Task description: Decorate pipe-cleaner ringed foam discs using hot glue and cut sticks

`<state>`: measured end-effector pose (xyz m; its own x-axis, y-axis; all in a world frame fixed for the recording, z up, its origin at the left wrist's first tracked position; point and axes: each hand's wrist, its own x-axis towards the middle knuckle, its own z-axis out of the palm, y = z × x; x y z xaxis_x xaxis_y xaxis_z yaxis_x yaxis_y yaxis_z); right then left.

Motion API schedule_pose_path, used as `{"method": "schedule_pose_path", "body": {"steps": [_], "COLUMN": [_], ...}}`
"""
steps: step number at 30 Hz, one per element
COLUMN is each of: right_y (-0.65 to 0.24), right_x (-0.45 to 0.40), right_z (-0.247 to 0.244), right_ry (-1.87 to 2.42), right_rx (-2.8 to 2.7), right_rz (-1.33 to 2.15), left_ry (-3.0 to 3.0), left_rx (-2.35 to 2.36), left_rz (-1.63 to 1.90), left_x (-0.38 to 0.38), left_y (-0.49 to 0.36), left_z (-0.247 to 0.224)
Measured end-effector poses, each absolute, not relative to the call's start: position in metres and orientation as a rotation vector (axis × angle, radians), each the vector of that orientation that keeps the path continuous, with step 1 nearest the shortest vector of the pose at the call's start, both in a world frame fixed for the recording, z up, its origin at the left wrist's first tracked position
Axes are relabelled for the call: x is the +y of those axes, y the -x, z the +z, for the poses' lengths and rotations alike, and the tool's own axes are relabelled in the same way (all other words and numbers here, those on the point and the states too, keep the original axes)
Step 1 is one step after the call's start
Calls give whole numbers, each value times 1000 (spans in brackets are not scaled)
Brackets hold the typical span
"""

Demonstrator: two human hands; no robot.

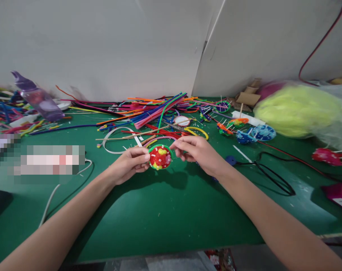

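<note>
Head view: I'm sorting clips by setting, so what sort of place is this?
Probably a craft workshop: green tabletop, long multicoloured fuzzy stems, and a round red green-rimmed ornament in the left hand.

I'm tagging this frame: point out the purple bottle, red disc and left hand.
Purple bottle (39,98): head view, middle of its body.
Red disc (160,157): head view, middle of its decorated face.
Left hand (129,163): head view, middle of the hand.

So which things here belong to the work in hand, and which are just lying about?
Belonging to it:
red disc with green rim, held by the left hand, the right hand beside it
probably the colourful fuzzy stems behind

Seemingly just lying about:
purple bottle
magenta object at the right edge
</note>
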<state>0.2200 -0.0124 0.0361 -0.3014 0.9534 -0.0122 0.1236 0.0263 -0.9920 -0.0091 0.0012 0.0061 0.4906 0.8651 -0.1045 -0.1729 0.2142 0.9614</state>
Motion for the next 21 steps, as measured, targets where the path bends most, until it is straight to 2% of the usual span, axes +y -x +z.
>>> {"method": "schedule_pose_path", "body": {"steps": [21], "right_y": [-220], "right_x": [-15], "right_z": [37], "right_ry": [1154], "right_rx": [-1721], "right_rz": [1457], "left_ry": [-1268], "left_rx": [746], "left_rz": [707], "left_x": [2], "left_y": [10], "left_z": [1]}}
